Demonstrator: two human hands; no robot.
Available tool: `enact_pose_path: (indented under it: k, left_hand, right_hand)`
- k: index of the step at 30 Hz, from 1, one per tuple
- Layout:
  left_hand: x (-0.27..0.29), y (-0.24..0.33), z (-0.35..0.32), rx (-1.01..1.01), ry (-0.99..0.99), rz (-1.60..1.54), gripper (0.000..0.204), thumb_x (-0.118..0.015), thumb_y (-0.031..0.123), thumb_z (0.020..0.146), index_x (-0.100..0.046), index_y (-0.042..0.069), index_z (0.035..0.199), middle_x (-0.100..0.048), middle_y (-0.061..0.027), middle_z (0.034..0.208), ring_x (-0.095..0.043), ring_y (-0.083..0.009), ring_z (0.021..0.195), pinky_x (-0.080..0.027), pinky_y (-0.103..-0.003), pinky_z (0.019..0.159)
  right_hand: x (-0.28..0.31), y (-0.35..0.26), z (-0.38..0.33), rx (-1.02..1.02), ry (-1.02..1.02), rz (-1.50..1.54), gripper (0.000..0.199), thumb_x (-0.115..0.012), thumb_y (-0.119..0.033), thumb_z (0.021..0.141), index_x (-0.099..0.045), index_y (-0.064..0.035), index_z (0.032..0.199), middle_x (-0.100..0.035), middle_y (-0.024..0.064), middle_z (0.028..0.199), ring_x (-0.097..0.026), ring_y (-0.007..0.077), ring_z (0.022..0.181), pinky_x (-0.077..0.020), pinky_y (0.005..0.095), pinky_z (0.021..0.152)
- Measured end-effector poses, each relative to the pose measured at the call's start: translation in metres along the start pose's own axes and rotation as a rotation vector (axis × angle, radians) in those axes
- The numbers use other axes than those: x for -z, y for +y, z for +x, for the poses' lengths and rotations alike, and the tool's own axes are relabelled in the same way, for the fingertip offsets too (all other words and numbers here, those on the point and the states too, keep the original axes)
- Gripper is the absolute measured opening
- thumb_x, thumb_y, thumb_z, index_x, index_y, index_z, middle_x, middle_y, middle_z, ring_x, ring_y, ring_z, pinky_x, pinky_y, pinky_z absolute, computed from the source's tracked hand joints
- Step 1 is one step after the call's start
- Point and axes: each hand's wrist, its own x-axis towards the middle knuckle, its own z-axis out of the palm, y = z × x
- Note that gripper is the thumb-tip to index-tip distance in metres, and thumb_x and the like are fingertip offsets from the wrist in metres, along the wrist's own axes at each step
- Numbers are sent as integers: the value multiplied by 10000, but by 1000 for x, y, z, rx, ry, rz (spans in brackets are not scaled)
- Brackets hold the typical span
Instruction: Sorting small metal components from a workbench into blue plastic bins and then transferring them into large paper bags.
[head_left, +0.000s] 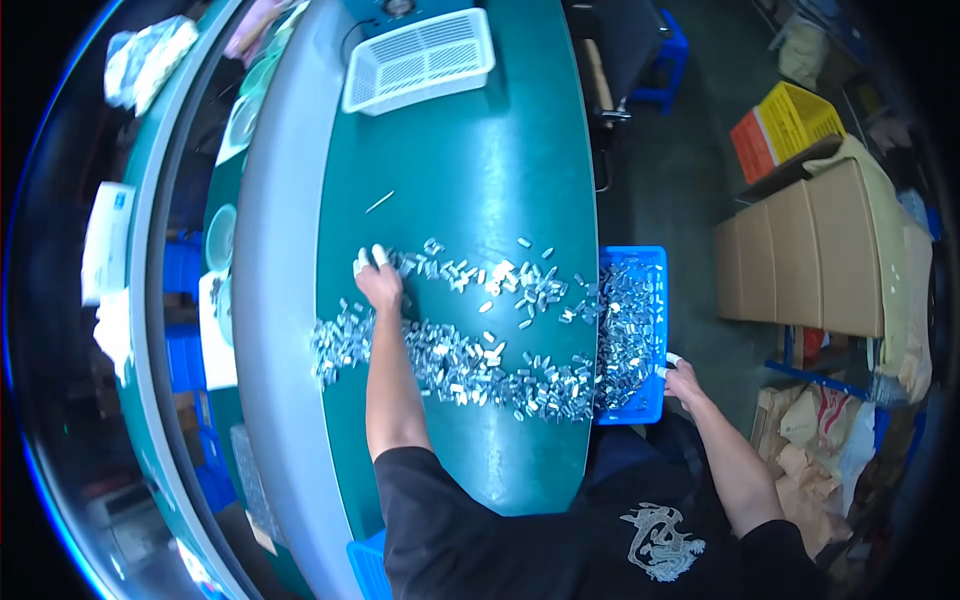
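Note:
Many small, shiny metal pieces (455, 360) lie in two loose bands across a green tabletop (470, 190). My left hand (380, 285), with white coverings on its fingertips, reaches over the table between the bands. Its fingers are stretched out and slightly apart, beside the far band's left end; anything under the palm is hidden. A blue plastic basket (635, 412) sits against the table's right edge, holding a heap of the same pieces. On the basket's outer right side, my right hand (682, 382) grips the wall, its fingertips also covered in white.
A white perforated basket (420, 62) stands at the table's far end. Nearer lies a thin white stick (380, 201). A grey raised border (285, 250) runs along the left side. Cardboard boxes (800, 255) and a yellow crate (800, 118) stand to the right.

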Motion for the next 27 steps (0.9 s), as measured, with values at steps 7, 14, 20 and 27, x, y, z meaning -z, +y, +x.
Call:
enact_pose_path:
  k: [7,14,20,27]
  left_hand:
    - [-27,19,-38,-229,49,89,297,-567,322,842,-659,70,968,-513,-198,1053,-434,-325,1028,-344,-410,911]
    - [-9,43,-96,-319,-111,214,239,-582,303,810,-641,72,833,-546,-143,941,-454,-323,960,-357,-423,837]
    - [5,83,-173,-333,-331,228,258,-549,269,817,-616,48,933,-495,-165,965,-449,-319,943,-349,-427,807]
    - [9,117,-250,-492,-394,79,182,-554,204,821,-605,49,901,-500,-162,924,-463,-315,861,-375,-405,745]
  right_hand:
    - [-2,11,13,24,136,-121,502,-574,-172,816,-427,-65,1284,-607,94,951,-581,157,752,-480,299,612]
    - [-9,10,14,19,209,-83,513,-578,-163,793,-440,-70,1278,-605,96,960,-582,168,752,-479,314,590]
    - [-6,12,17,22,160,-127,504,-576,-204,807,-435,-79,1274,-601,74,975,-585,156,803,-487,312,642]
    - [-5,14,20,52,120,-113,460,-427,-118,792,-452,-82,1250,-589,89,983,-585,164,808,-492,315,640]
